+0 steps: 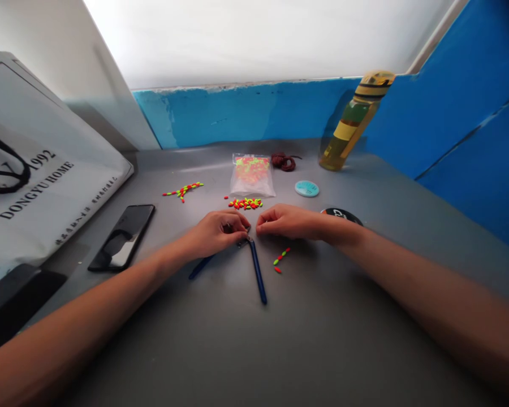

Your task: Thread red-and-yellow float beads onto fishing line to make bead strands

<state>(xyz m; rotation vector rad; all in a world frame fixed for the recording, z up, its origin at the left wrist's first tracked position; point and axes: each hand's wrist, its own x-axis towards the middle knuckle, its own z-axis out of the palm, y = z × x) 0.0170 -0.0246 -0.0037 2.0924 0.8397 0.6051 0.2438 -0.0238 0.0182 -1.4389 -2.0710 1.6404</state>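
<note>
My left hand (223, 233) is closed in a pinch right at the metal head of a pair of blue-handled pliers (258, 271). The pliers' handles are spread apart toward me, one passing beneath my left hand. Whatever lies between those fingertips is too small to make out. Just to the right, my right hand (282, 221) also pinches, its fingertips a short gap from the left ones; any thin thing in them is hidden. Close below it lies a short row of red and yellow-green float beads (282, 256). Beyond both hands is a loose pile of the same beads (246, 203).
Behind the pile stand a clear bag of beads (252, 175) and a dark red cord bundle (284, 161). A light-blue disc (306, 188), a black round item (343, 215) and a bottle (348, 130) are right. Leftward are strung beads (183, 191), a phone (122, 237) and a white bag (46, 169).
</note>
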